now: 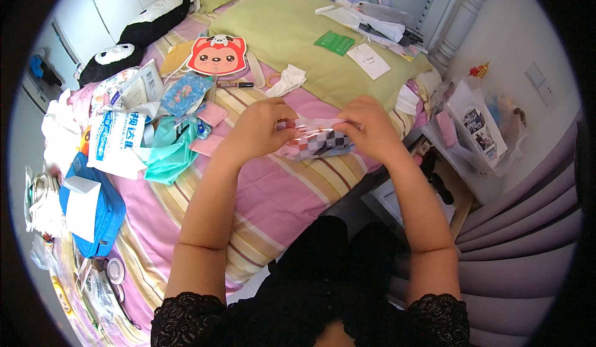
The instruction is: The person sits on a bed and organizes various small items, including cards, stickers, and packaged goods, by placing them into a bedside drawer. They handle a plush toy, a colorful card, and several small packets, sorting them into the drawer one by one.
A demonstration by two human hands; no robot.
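Between my hands, just over the near edge of the bed, is a clear plastic bag with a checkered pattern in pink, white and black. My left hand pinches its upper left corner. At the upper right corner, the fingers of my right hand are closed on the same bag. Its top edge runs stretched between the two grips. Whether the checks are printed on the bag or belong to something inside, I cannot tell. Beyond my left hand lie a crumpled white tissue and a dark marker pen.
A striped bedspread covers the bed. Left are a blue case, a teal bag and a red cartoon-face board. A green pillow holds papers and a green packet. An open drawer and grey curtain are right.
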